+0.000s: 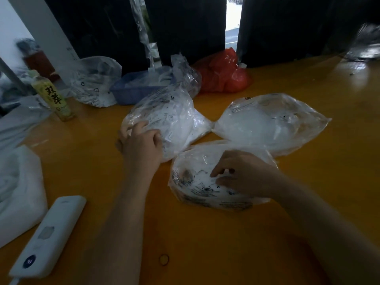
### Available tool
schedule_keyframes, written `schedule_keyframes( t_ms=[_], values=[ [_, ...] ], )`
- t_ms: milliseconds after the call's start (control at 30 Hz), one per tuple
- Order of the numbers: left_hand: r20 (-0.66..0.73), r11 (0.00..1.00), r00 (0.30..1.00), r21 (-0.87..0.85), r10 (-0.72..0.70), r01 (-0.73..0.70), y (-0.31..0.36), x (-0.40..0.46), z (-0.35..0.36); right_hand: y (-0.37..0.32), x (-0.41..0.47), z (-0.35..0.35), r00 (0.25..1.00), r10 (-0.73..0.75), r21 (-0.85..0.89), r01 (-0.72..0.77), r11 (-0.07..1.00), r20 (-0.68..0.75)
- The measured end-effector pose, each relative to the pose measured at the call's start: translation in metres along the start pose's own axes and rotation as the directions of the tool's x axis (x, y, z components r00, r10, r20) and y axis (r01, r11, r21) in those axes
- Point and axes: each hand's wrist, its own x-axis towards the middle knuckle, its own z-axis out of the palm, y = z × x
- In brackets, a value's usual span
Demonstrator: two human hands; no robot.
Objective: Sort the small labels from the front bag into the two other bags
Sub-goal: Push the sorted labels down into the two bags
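Three clear plastic bags lie on the orange table [205, 233]. The front bag [197, 182] holds small white labels and has black print on it. My right hand [244, 175] reaches into its opening with curled fingers; whether it pinches a label is hidden. The left bag [170, 118], full of white labels, lies behind it. My left hand [141, 142] rests at that bag's near end, fingers curled on the plastic. The right bag [271, 122] lies apart from both hands and looks milky white inside.
A white remote [49, 235] lies at the front left beside white foam packing [18, 188]. A yellow-labelled bottle [54, 95], a blue tray [131, 89], more clear bags [94, 81] and a red bag [224, 73] stand along the back. Dark curtains hang behind.
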Motion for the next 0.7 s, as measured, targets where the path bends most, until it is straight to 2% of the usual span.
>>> schedule_keyframes(
  t_ms=[33,100,200,267,467,533,567,633,700],
  values=[
    [0.056,0.999,0.998,0.051,0.006,-0.009,0.0,-0.001,0.002,0.001,0.0,0.002,0.999,0.002,-0.027,-0.002,1.0,0.032],
    [0.16,0.998,0.987,0.05,0.033,-0.042,0.003,-0.002,0.005,0.005,-0.001,0.003,0.997,0.031,-0.091,-0.024,0.996,0.076],
    [0.187,0.987,0.975,-0.126,0.122,-0.099,0.012,-0.006,0.005,0.007,-0.001,0.004,0.995,0.047,-0.127,-0.036,0.991,0.084],
    [0.097,0.974,0.988,-0.206,0.118,-0.096,0.017,-0.01,0.004,0.008,0.0,0.005,0.997,0.039,-0.107,-0.032,0.994,0.065],
    [-0.18,0.97,0.976,-0.189,0.121,-0.155,0.027,-0.021,0.003,0.005,0.0,0.002,0.998,0.052,-0.044,-0.05,0.998,0.038],
    [-0.264,0.945,0.949,-0.229,0.17,-0.233,0.033,-0.031,0.003,0.002,0.001,0.001,0.989,0.076,0.032,-0.072,0.997,-0.128],
    [-0.291,0.924,0.936,-0.263,0.198,-0.277,0.037,-0.035,0.003,0.004,0.002,-0.001,0.953,0.11,0.05,-0.099,0.994,-0.284],
    [-0.316,0.872,0.913,-0.33,0.258,-0.36,0.046,-0.044,0.003,0.015,0.004,-0.008,0.797,0.238,0.06,-0.248,0.967,-0.556],
    [-0.306,0.837,0.897,-0.353,0.319,-0.418,0.056,-0.053,0.003,0.032,0.003,-0.017,0.674,0.428,0.095,-0.471,0.877,-0.602]
  ],
)
